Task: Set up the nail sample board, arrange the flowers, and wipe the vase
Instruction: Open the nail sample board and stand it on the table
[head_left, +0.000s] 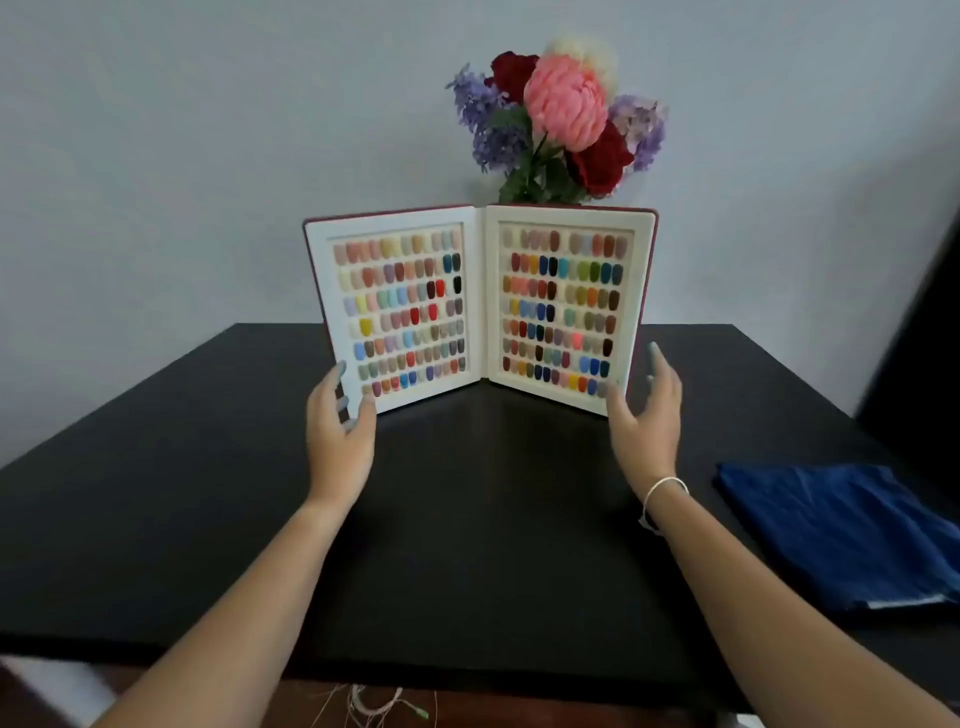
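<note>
The nail sample board (480, 306), a red-covered book with two white panels full of coloured nail tips, stands upright and spread like an open book on the black table (467, 519). My left hand (340, 421) touches its lower left corner, thumb on the front and fingers at the outer edge. My right hand (647, 410) hovers with straight fingers beside the lower right corner; whether it touches is unclear. Behind the board rises a bunch of flowers (558, 119), pink, dark red and purple. The vase is hidden behind the board.
A folded blue cloth (841, 535) lies on the table at the right. A plain wall stands close behind the table. A dark object (924, 332) stands at the far right edge. Loose threads hang under the table's front edge.
</note>
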